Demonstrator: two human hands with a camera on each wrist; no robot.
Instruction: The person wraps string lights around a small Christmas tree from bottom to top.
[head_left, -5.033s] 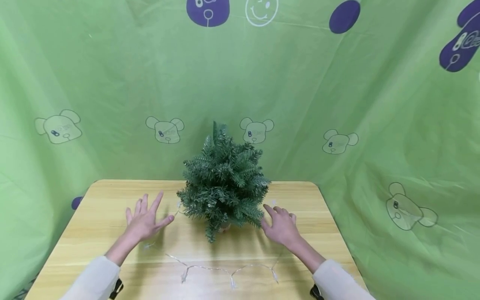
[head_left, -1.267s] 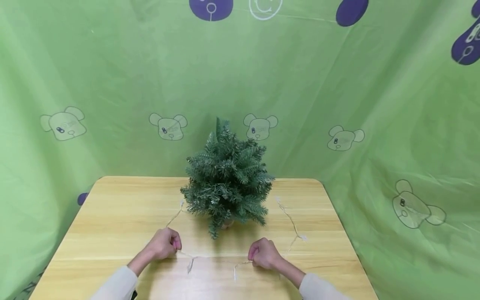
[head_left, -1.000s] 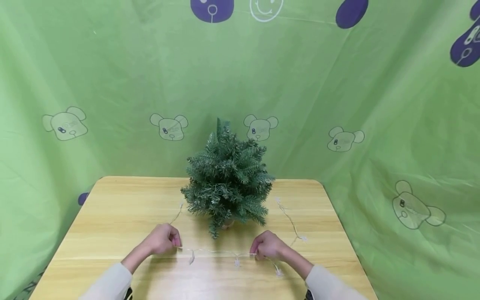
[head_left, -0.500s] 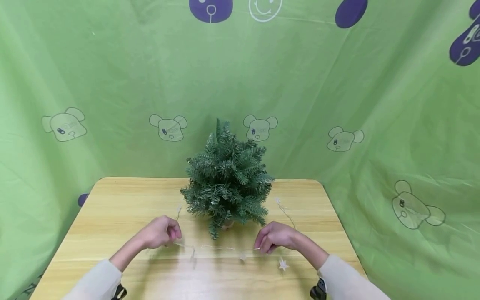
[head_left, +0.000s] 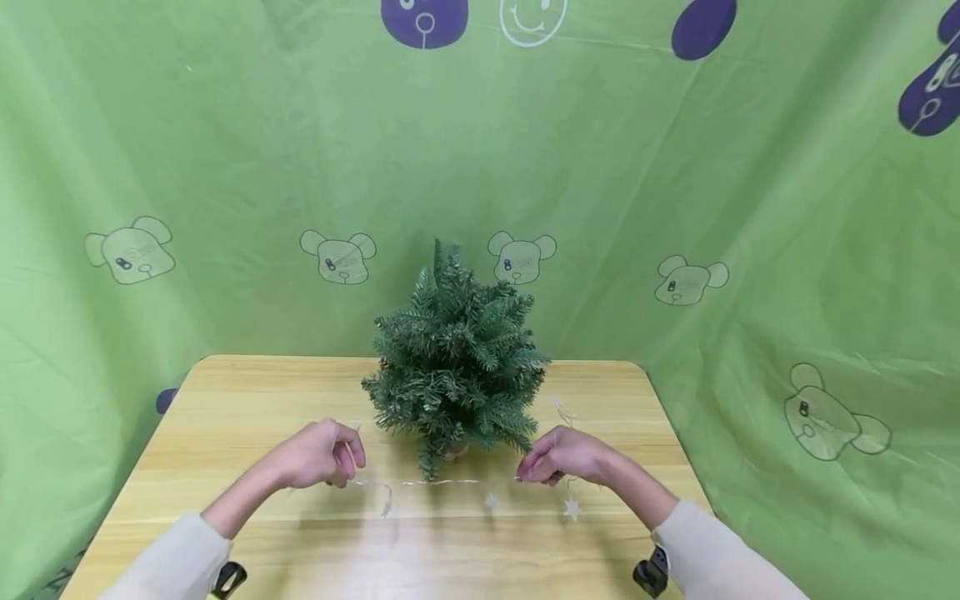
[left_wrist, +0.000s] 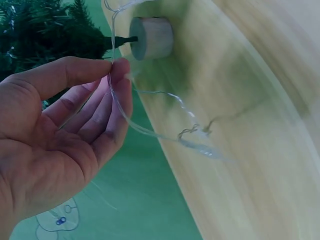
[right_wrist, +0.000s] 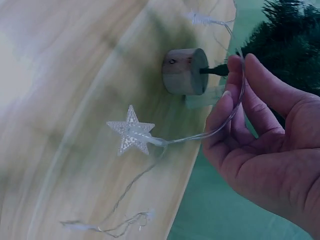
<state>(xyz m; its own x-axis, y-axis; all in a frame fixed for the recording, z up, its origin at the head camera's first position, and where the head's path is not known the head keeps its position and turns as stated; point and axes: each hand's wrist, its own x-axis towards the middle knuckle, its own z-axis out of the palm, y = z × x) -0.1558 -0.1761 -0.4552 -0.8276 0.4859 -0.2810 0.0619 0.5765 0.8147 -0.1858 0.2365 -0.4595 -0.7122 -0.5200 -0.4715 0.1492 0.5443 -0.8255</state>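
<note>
A small artificial Christmas tree stands upright on the table, on a round wooden base. In front of it a clear wire of star string lights is held up between the two hands, several stars hanging from it. My left hand pinches the wire at the tree's left front, between thumb and fingertips in the left wrist view. At the right front, my right hand pinches another stretch of it. A translucent star hangs beside that hand. Behind the tree the string is hidden.
The wooden table has rounded back corners. A green curtain printed with bear heads hangs behind it and along both sides. More of the string lies on the tabletop right of the tree.
Both hands were spread and holding nothing at first. They took hold of the wire in front of the tree, then raised it toward the tree and moved slightly apart.
</note>
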